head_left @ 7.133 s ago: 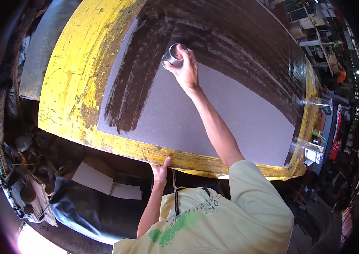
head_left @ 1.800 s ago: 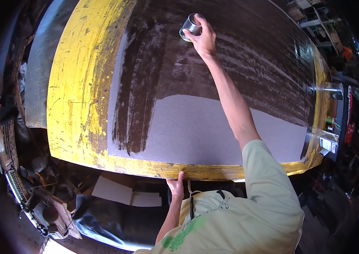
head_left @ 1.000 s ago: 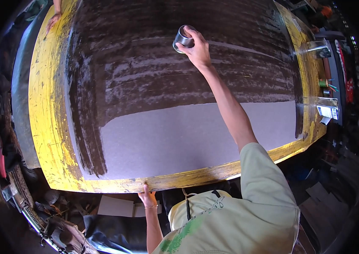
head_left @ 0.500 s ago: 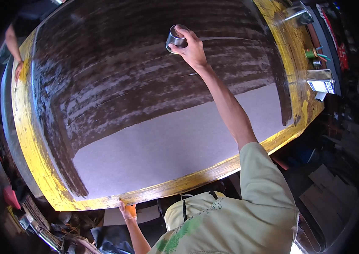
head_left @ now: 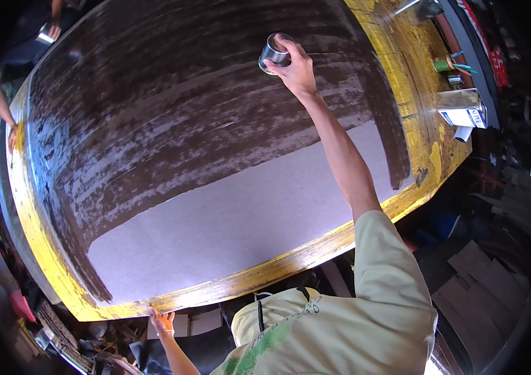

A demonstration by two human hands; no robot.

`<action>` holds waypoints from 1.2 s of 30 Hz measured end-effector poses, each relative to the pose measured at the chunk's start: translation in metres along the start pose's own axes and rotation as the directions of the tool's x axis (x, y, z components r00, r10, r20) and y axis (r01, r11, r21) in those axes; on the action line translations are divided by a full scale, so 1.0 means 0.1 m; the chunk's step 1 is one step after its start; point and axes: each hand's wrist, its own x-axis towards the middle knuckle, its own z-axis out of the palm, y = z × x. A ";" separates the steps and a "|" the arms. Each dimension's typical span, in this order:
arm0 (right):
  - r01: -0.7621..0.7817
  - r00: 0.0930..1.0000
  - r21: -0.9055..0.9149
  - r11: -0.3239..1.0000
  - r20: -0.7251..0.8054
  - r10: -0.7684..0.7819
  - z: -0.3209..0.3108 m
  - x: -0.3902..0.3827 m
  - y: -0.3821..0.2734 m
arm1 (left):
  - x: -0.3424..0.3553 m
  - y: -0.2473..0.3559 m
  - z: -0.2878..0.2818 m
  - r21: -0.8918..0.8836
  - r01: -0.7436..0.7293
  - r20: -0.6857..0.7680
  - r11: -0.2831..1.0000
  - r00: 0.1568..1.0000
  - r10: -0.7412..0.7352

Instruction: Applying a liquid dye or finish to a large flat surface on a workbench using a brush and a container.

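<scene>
My right hand (head_left: pixel 298 70) is wrapped round a shiny metal cup (head_left: pixel 272 55), which tilts over the far part of a large sheet. Wet-looking dark brown coating (head_left: pixel 203 119) covers most of that sheet in streaks. Toward me lies a bare greyish band (head_left: pixel 234 219) of it. My right arm stretches across the bare band. My left hand (head_left: pixel 163 320) touches the yellow-stained wooden table edge (head_left: pixel 240 281) at the near left, its fingers apart. Whether the cup touches the coating is hard to tell.
At the far left, another person's hand (head_left: pixel 13 137) rests by the table edge. Beyond it, one more hand (head_left: pixel 55 30) is beside a light-coloured can (head_left: pixel 45 35). A rectangular tin (head_left: pixel 464 109) and a green pot of brushes (head_left: pixel 444 64) stand along the right side.
The view has shifted, so the table sits further left in it. My right hand has moved right across the sheet with the cup. A hand and a can have appeared at upper left.
</scene>
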 end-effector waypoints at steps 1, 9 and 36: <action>0.000 1.000 -0.007 1.000 -0.002 0.000 -0.10 0.02 0.09 | -0.01 0.01 -0.01 0.030 0.005 -0.040 1.000 0.999 -0.004; -0.092 0.993 -0.138 0.986 -0.085 0.081 -0.82 0.10 0.83 | -0.09 0.09 0.11 0.173 0.031 -0.168 0.984 0.986 -0.001; -0.155 0.978 -0.343 0.927 -0.187 0.094 -1.64 -0.35 1.01 | -0.10 -0.03 0.24 0.060 -0.104 -0.158 0.993 0.981 0.112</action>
